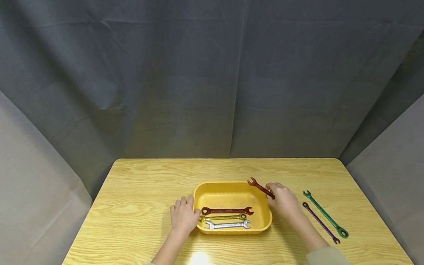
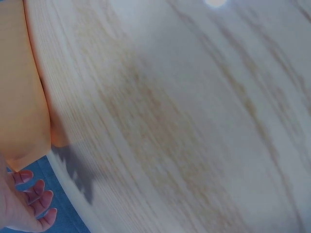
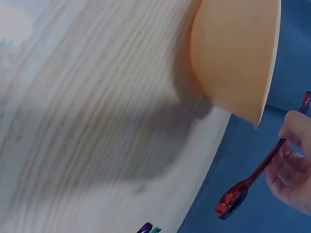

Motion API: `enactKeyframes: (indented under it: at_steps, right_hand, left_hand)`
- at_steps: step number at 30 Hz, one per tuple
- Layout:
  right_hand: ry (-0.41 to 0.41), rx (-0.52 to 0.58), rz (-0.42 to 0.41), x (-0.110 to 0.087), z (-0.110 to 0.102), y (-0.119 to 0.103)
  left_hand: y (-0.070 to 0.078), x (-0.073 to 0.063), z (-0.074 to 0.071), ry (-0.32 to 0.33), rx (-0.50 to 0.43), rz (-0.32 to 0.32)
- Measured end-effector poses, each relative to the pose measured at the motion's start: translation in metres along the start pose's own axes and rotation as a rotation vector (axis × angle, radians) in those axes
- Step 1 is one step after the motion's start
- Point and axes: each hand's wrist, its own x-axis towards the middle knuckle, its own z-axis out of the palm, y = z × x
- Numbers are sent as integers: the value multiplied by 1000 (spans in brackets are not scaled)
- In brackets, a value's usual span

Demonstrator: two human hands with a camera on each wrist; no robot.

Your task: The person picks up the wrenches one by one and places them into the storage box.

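Note:
A yellow plastic basin (image 1: 215,187) stands in the middle of the table. Inside it lie a dark red wrench (image 1: 227,211), a yellow-gold wrench (image 1: 221,217) and a silver wrench (image 1: 228,225), side by side. My right hand (image 1: 283,201) pinches a red wrench (image 1: 261,188) near the basin's right rim; its open end reaches over the rim, and its other end shows in the right wrist view (image 3: 233,199). At the left rim my left hand (image 1: 184,216) rests with its thumb side against the basin. Its fingers (image 2: 36,191) look loosely spread in the left wrist view.
To the right of the basin, a green wrench (image 1: 325,212) and a thinner purple wrench (image 1: 321,223) lie slantwise on the wooden table (image 1: 136,192). A grey curtain (image 1: 181,90) hangs behind the table's far edge.

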Motion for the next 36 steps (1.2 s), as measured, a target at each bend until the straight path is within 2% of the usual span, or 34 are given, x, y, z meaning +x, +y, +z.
enactKeyframes:
  at_steps: [5,12,19,29,36]
  right_hand:
    - [-16,-23,-46,5,0,-13]
    - [-67,-23,-69,12,3,-27]
    - [-46,-47,-154,17,7,-38]
    - [-88,-74,-223,24,19,-56]
    - [-95,-78,-286,30,28,-60]
  left_hand:
    - [0,0,0,1,-2,4]
    - [-1,0,0,2,9,6]
    - [0,0,0,-2,3,0]
    - [0,0,0,-2,5,-1]
    - [0,0,-1,2,6,2]
